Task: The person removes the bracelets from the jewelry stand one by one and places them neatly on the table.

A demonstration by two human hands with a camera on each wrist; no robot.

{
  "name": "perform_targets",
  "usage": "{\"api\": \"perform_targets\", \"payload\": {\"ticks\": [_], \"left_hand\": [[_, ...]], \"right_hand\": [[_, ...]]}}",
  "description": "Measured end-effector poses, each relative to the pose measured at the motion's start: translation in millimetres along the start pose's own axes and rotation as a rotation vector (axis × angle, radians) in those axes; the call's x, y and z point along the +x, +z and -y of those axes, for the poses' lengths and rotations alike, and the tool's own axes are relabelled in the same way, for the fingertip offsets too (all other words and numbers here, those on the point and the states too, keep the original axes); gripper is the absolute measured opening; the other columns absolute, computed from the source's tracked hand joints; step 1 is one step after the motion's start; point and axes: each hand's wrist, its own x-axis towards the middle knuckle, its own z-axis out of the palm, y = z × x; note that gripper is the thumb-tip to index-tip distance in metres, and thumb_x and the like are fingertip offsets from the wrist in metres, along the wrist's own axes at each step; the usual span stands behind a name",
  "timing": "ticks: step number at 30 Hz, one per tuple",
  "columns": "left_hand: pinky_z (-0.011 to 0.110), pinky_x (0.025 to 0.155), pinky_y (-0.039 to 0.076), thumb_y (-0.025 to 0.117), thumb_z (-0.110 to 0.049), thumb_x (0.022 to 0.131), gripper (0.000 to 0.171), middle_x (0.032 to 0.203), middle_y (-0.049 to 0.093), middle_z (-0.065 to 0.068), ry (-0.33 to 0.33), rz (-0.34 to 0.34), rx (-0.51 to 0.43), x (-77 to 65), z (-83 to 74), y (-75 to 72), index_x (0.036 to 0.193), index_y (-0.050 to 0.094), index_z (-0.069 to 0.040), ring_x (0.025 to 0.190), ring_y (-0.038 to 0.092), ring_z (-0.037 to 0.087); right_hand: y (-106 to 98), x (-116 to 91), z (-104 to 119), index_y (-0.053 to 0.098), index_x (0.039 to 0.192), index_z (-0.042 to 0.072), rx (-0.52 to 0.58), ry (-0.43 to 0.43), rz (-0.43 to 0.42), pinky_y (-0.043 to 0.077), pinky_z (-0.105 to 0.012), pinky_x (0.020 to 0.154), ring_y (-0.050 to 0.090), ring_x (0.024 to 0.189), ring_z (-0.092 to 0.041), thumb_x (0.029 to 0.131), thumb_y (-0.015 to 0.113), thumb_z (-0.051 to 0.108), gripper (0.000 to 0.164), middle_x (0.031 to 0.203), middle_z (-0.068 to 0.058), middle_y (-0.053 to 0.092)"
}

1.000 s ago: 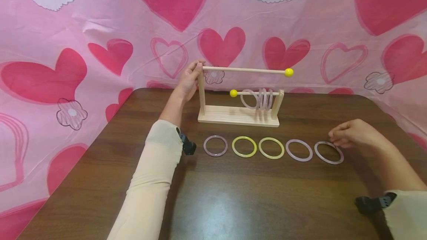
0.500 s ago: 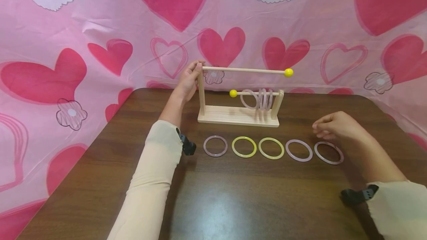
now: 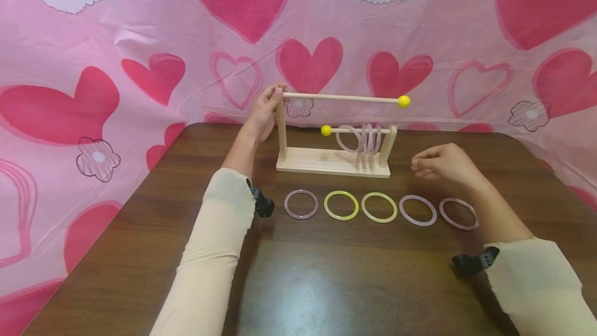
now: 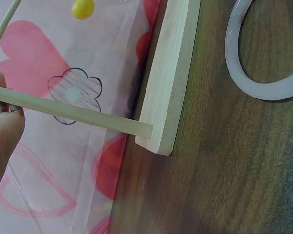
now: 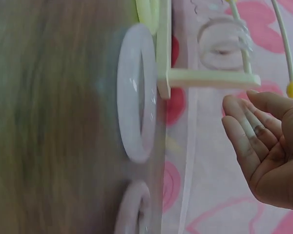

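A pale wooden bangle stand (image 3: 333, 162) has a long upper rod (image 3: 342, 98) and a shorter lower rod, both with yellow ball ends. My left hand (image 3: 263, 113) grips the top of the stand's tall left post. Several translucent lilac bangles (image 3: 370, 140) hang on the lower rod. My right hand (image 3: 445, 164) hovers over the table to the right of the stand, holding nothing, with fingers loosely bent; its palm shows in the right wrist view. In front lies a row: a purple bangle (image 3: 301, 205), a yellow bangle (image 3: 341, 206), a pale yellow bangle (image 3: 379, 208) and two lilac bangles (image 3: 418, 210).
All of this is on a dark brown wooden table (image 3: 298, 274). Behind it hangs a pink cloth (image 3: 196, 25) printed with hearts and flowers. Each wrist carries a small black camera (image 3: 262, 204) at the cuff.
My right hand has moved left and away from me, from above the rightmost lilac bangle toward the stand's right end. The left hand, stand and bangles stay put.
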Motion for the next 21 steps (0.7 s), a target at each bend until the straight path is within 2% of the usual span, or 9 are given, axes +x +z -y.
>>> {"api": "perform_targets", "payload": {"ticks": [6, 12, 18, 21], "left_hand": [[0.024, 0.079, 0.035, 0.043, -0.015, 0.098, 0.014, 0.090, 0.052, 0.001, 0.006, -0.001, -0.005, 0.5, -0.2, -0.4, 0.105, 0.055, -0.012, 0.089, 0.044, 0.013], [0.024, 0.078, 0.035, 0.043, -0.015, 0.098, 0.013, 0.092, 0.052, 0.000, 0.011, 0.001, -0.007, 1.0, 0.0, 0.6, 0.102, 0.055, -0.015, 0.088, 0.044, 0.013], [0.023, 0.076, 0.035, 0.043, -0.014, 0.098, 0.014, 0.092, 0.052, 0.000, 0.015, 0.005, -0.003, 1.4, 0.6, 0.7, 0.098, 0.056, -0.018, 0.088, 0.044, 0.012], [0.023, 0.075, 0.035, 0.043, -0.015, 0.098, 0.013, 0.091, 0.052, 0.000, 0.012, 0.001, 0.005, 1.0, 0.5, -0.1, 0.101, 0.056, -0.016, 0.088, 0.044, 0.013]], "right_hand": [[19.6, 10.8, 9.1, 0.055, 0.111, -0.017, 0.006, -0.034, 0.020, 0.053, -0.036, 0.068, 0.067, 0.078, -0.024, 0.090, 0.060, 0.012, 0.037, 0.094, -0.021, 0.066], [35.8, 16.3, 19.5, 0.058, 0.111, -0.014, -0.014, -0.046, 0.028, 0.053, -0.037, 0.069, 0.066, 0.081, -0.031, 0.088, 0.062, 0.014, 0.036, 0.097, -0.022, 0.066], [49.8, 21.8, 26.6, 0.059, 0.111, -0.012, 0.003, -0.084, 0.026, 0.052, -0.037, 0.070, 0.066, 0.083, -0.030, 0.089, 0.061, 0.013, 0.033, 0.099, -0.023, 0.065], [57.2, 25.4, 30.8, 0.060, 0.110, -0.011, 0.000, -0.122, 0.022, 0.052, -0.037, 0.070, 0.066, 0.083, -0.031, 0.090, 0.060, 0.014, 0.032, 0.097, -0.021, 0.066]]}}
